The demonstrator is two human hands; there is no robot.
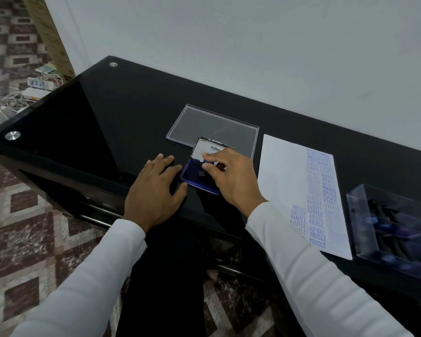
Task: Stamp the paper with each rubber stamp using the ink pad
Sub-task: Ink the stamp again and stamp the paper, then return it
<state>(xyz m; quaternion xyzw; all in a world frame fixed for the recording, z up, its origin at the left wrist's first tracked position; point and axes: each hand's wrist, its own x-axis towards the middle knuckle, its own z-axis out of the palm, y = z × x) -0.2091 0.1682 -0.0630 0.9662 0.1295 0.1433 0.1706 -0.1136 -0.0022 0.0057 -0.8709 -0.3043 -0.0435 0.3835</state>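
Item: ink pad (199, 177), blue shallow case, hinged lid raised and showing a white printed label inside; placed near the front edge of the dark glossy surface (131, 113), just in front of a clear plastic lid (212, 125) and left of the paper (284, 181). Judged light and rigid, likely to slide on the glossy top unless steadied; best held at its low outer walls, clear of the inked face, which is expected to be soft and staining

Item: rubber stamp (210, 164), small, mostly hidden; only a blue part is seen between the fingers over the pad. Judged light and stiff in the handle, with a soft rubber face; to be pinched by the handle sides and kept level so the face inks evenly. Whether the face is touching the pad cannot be told

Item: paper, one white sheet, flat, well covered on its right part with blue imprints reading SAMPLE, AIR MAIL, FRAGILE, AMENDED. Judged thin, limp and prone to shifting; best pressed flat at a bare margin

Item: clear tray (394, 222), at the right edge, just beside the paper; dark stamps with blue parts are stored inside, number unclear

Hands: left hand (156, 190) is laid flat with fingers straight, fingertips against the pad's left side; right hand (231, 176) is curled, pinching the stamp above the pad
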